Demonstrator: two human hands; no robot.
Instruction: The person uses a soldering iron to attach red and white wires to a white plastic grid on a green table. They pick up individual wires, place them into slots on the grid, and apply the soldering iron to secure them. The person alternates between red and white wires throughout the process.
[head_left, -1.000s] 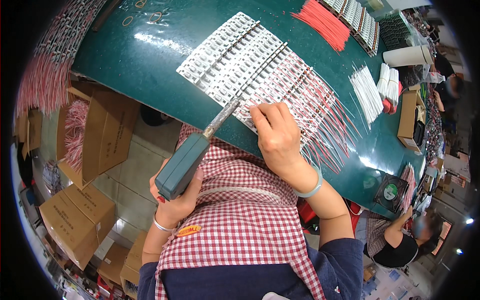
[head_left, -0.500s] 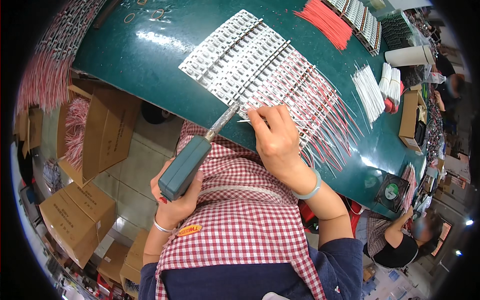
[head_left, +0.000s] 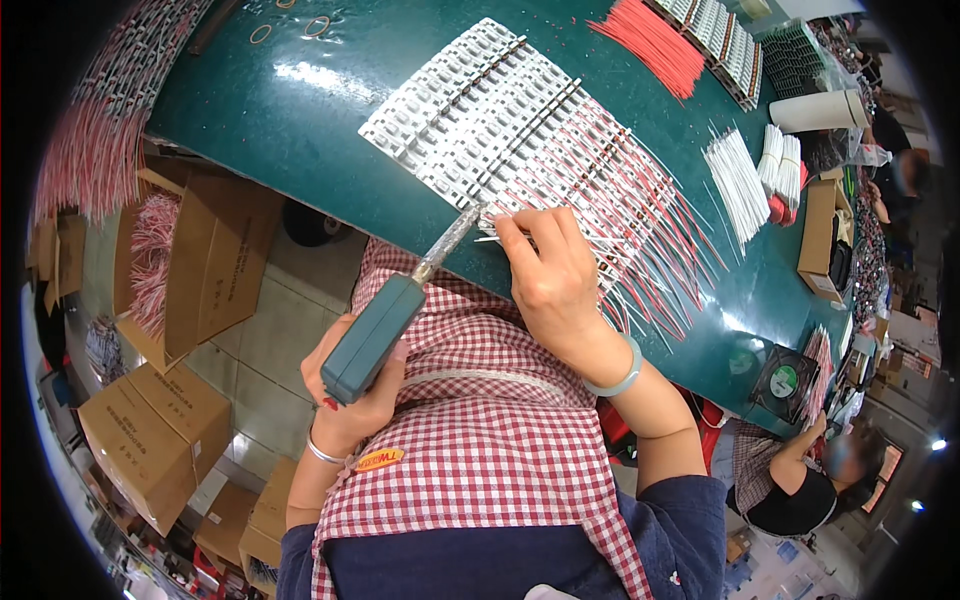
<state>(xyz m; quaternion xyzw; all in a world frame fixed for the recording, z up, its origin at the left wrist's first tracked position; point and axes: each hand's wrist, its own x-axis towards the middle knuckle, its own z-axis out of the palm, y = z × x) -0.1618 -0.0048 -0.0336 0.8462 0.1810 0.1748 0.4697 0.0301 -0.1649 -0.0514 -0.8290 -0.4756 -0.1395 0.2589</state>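
Observation:
My left hand (head_left: 352, 385) is wrapped round a dark green gun-shaped tool (head_left: 372, 335) with a silvery, wrapped-looking barrel. Its tip touches or nearly touches the near edge of a panel of white slotted parts (head_left: 440, 125), laid out in rows on the green table (head_left: 300, 130). Right beside the tip, my right hand (head_left: 555, 275) pinches a thin white wire (head_left: 487, 239) between thumb and fingers. Red and white wires (head_left: 640, 210) lie across the panel's right-hand rows and hang past its edge. The exact spot under the tip is too small to make out.
Red wires (head_left: 650, 45), loose white wires (head_left: 738, 190) and white bundles (head_left: 785, 165) lie to the right. Cardboard boxes (head_left: 150, 430) stand on the floor at left. A small fan (head_left: 785, 383) sits near the table's right end, close to another person (head_left: 800, 480).
The tool's rear end has tilted slightly with my left hand, its tip staying at the same panel edge. My right hand has hardly moved.

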